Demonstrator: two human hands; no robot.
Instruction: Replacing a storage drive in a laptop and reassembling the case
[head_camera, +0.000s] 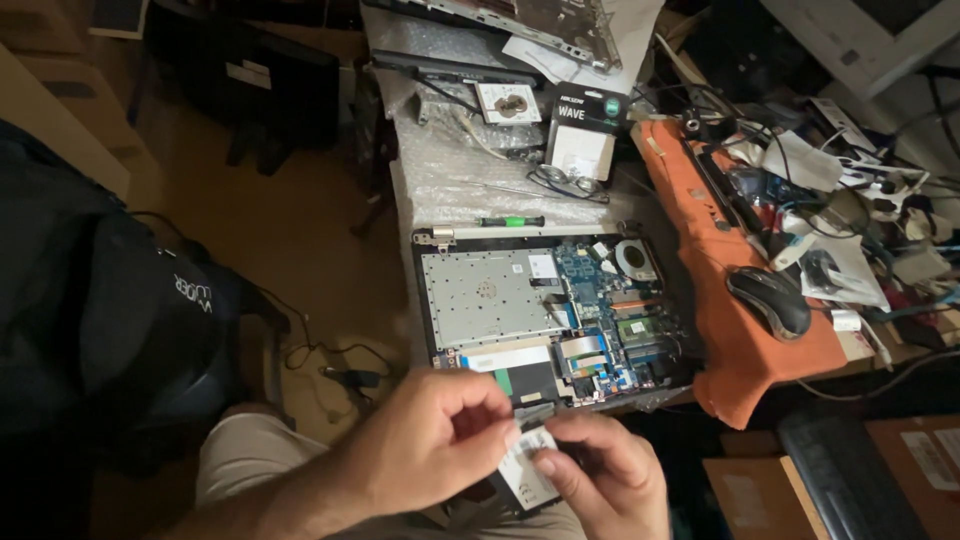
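Low in the centre of the frame, seen from the head camera, a person's two bare hands meet over a small flat rectangular component (527, 468) with a pale label face and a dark edge. The left hand (440, 440) pinches its upper corner between thumb and fingertips; the right hand (600, 475) grips its right edge, thumb pressed on the label. The part sits tilted, just below the near edge of an opened laptop (555, 310), above the person's lap.

The laptop lies on the worktop (440, 190) in mid-frame with its bottom cover off: a silver perforated plate on the left, a blue circuit board, flat ribbon cables and a round fan toward the upper right. Bubble wrap covers the worktop beyond it, where a green-handled screwdriver (510, 221) rests just above the laptop's far edge. Farther up are a black-and-white retail package (583, 125) and a loose coil of wire.

To the right, an orange cloth (740, 340) drapes over the worktop's edge and carries a dark computer mouse (770, 300); tangled cables and papers crowd the upper right. A black bag (110, 300) fills the left of the frame, beside the brown floor.
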